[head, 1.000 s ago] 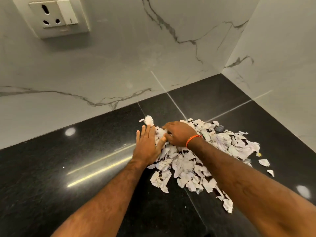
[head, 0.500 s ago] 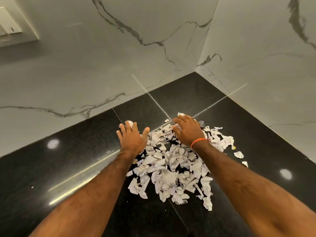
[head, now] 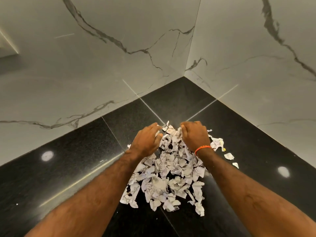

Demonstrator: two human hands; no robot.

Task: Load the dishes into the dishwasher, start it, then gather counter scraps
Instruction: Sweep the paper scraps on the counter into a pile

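Paper scraps: 1 heap, 2 hands cupping its far end, 3 strays apart.

Warm, even indoor light falls from overhead, and the polished black counter mirrors it as two round glare spots, at about 9 and 3 o'clock, plus long pale streaks toward 8 o'clock. The marble walls look soft and slightly murky. Wide-angle distortion bends the edges, and both hands are faintly blurred.
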